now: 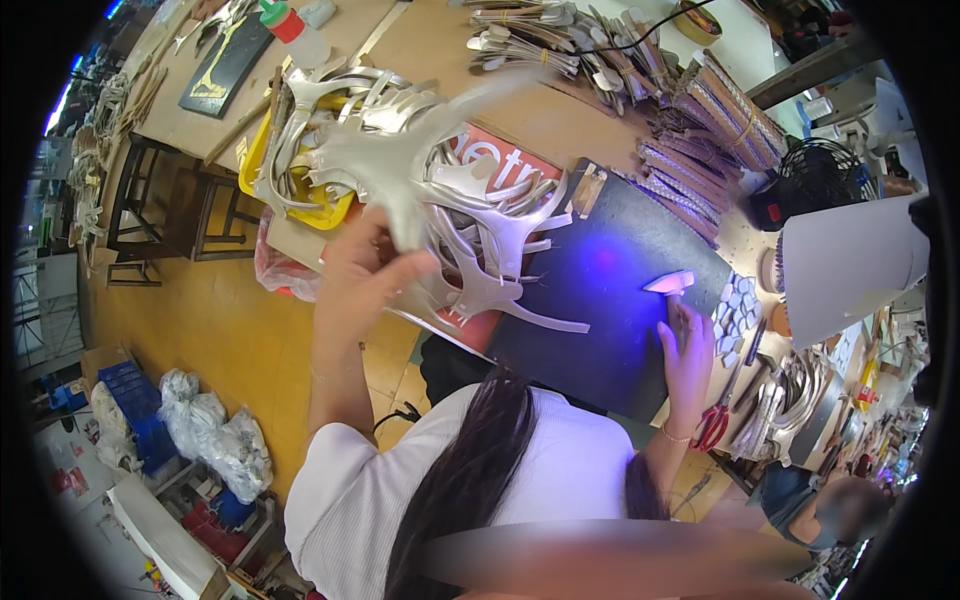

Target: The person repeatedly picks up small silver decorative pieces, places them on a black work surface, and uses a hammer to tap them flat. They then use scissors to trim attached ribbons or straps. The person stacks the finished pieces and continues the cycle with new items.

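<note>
In my raised left hand (372, 268) is a silver strappy shoe upper (375, 160), its branching arms blurred by motion. Fingers and thumb close on its lower end. Below and beside it lies a pile of similar silver uppers (500, 225), some spilling over the edge of a dark work board (600, 330). On the right of that board my right hand (688, 350) has its fingers at the handle of a hammer (672, 283), whose pale head points left. The hand appears closed around the handle, though the palm is hidden. Violet light falls on the board and this hand.
A yellow basket (247, 160) holds more uppers. Bundled strips (690, 170) lie at the back right, near a white lampshade-like sheet (850, 250). Small grey pieces (738, 312) and red-handled pliers (712, 428) are right of the board. A red-capped bottle (290, 30) stands far left.
</note>
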Available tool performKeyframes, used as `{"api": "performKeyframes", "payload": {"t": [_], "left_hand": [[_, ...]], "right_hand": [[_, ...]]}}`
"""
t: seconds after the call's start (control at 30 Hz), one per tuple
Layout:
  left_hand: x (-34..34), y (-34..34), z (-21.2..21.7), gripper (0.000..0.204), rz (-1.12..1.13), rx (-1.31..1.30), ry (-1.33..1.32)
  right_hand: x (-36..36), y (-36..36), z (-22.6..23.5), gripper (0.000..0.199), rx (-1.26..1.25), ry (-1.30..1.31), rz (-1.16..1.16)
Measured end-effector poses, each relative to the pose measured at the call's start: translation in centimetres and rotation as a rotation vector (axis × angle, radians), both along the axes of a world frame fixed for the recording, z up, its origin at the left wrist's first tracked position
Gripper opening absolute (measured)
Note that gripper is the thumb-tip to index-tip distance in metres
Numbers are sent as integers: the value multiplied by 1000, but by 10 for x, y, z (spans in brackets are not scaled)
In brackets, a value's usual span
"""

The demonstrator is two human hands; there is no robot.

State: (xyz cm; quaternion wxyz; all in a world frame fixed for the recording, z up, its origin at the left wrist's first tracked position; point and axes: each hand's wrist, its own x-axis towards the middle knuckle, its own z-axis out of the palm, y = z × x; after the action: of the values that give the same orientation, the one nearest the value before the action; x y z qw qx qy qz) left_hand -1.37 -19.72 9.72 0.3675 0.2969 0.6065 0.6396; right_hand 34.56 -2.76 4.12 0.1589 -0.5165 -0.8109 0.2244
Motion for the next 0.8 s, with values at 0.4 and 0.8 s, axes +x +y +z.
{"api": "performKeyframes", "payload": {"t": [0.4,0.8], "left_hand": [[13,-29,-32,20,330,-49,-24],[10,-31,-60,36,184,91,-146]], "right_hand": [[-230,-1,-4,34,222,281,692],[-222,22,59,25,47,486,276]]}}
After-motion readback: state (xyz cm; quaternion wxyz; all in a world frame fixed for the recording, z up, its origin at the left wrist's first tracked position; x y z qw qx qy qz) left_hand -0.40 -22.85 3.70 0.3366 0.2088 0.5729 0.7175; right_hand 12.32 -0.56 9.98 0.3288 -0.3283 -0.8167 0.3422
